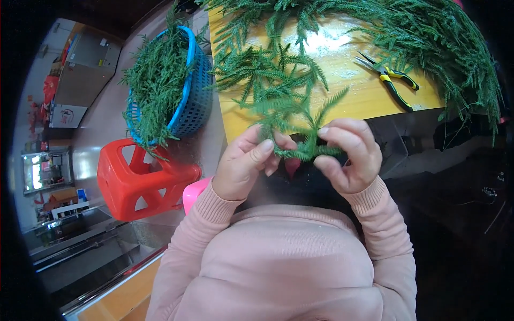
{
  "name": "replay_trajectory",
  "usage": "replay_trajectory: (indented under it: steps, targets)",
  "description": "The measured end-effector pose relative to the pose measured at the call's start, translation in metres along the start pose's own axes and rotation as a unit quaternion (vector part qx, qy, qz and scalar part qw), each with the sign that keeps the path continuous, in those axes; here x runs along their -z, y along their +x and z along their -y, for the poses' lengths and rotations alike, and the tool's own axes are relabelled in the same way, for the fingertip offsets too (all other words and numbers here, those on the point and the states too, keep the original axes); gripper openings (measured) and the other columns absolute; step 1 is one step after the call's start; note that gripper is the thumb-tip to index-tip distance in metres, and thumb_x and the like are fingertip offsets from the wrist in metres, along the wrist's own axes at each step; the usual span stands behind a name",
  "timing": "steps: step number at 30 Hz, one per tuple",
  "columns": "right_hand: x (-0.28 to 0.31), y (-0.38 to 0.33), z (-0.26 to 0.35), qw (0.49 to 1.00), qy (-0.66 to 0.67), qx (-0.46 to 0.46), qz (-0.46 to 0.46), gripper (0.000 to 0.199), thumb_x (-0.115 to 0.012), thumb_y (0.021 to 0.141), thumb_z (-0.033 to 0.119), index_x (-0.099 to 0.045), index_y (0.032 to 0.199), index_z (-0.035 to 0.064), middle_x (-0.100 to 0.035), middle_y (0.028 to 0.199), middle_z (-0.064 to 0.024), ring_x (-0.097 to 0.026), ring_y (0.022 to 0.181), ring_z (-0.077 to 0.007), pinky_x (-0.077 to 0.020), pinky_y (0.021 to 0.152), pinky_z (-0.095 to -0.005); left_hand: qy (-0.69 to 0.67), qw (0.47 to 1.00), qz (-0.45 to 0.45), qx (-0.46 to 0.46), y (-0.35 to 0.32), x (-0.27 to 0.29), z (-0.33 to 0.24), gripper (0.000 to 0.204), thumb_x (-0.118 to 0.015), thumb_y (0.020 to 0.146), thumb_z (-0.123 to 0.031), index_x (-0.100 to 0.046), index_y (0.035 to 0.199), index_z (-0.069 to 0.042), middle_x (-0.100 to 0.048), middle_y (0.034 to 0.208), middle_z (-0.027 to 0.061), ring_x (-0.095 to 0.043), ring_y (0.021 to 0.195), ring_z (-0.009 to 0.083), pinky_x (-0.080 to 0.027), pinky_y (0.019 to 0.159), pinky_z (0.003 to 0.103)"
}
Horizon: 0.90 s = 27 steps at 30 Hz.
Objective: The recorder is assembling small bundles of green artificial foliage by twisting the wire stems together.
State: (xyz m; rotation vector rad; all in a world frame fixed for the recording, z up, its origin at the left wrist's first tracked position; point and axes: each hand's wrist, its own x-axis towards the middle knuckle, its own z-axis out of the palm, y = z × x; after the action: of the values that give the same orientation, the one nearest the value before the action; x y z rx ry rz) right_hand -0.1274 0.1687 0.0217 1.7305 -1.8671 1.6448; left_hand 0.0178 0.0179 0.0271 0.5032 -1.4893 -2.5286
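Observation:
Just in front of my body, at the table's near edge, I hold a green artificial pine sprig [306, 148] with needle-covered side twigs spreading out. My left hand [243, 160] pinches its left part between thumb and fingers. Around its right part curls my right hand [353, 155], thumb below and index fingertip against a twig. Slight blur covers the twigs by the left fingers. Several similar loose sprigs [267, 69] lie on the yellow table [353, 99] just beyond my hands.
Needle-nose pliers [389, 75] with black-and-yellow handles lie, jaws apart, at the table's right. A big heap of green branches [433, 40] covers the far right side. To the left, a blue basket [195, 88] overflows with branches beside a red plastic stool [120, 179].

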Motion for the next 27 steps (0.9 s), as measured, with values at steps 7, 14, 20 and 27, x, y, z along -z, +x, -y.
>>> replay_trajectory:
  steps: [7,14,20,27]
  targets:
    - [-0.01,-0.006,-0.002,0.974,0.096,-0.158,-0.133,0.019,-0.061,0.085,0.008,-0.058,0.101,-0.0004,-0.053,0.096,-0.0084,-0.05,0.07,-0.0108,-0.0431,0.062,-0.0224,0.093,0.995,-0.014,0.04,-0.004,-0.004,0.01,0.021,-0.048,0.094,-0.02,-0.054,0.105,-0.004,-0.058,0.082,-0.0009,-0.043,0.061,0.0023,-0.034,0.053,0.016]
    - [-0.007,0.0,-0.008,0.99,0.03,-0.121,-0.069,0.018,-0.063,0.082,0.008,-0.059,0.098,0.0003,-0.055,0.091,-0.0111,-0.053,0.07,-0.016,-0.0448,0.063,-0.0258,0.161,0.987,0.003,0.029,-0.005,-0.004,0.012,0.022,-0.047,0.095,-0.02,-0.054,0.106,-0.003,-0.056,0.079,-0.003,-0.041,0.06,0.0002,-0.031,0.053,0.014]
    - [-0.013,-0.005,-0.013,0.998,-0.029,-0.042,0.043,0.017,-0.067,0.076,0.008,-0.061,0.09,0.0018,-0.056,0.082,-0.012,-0.054,0.068,-0.0236,-0.0462,0.062,-0.0306,0.171,0.985,0.002,0.029,-0.005,-0.006,0.011,0.024,-0.049,0.094,-0.023,-0.054,0.107,-0.003,-0.057,0.08,-0.0026,-0.043,0.062,0.0011,-0.033,0.053,0.015]
    - [-0.008,-0.003,-0.008,0.997,-0.074,-0.013,0.037,0.017,-0.072,0.071,0.011,-0.058,0.079,0.0048,-0.053,0.076,-0.0082,-0.053,0.067,-0.025,-0.0455,0.06,-0.0321,0.122,0.984,0.047,0.124,-0.002,-0.002,0.008,0.028,-0.051,0.093,-0.027,-0.056,0.104,-0.003,-0.057,0.08,-0.0008,-0.047,0.063,0.0041,-0.036,0.055,0.016]
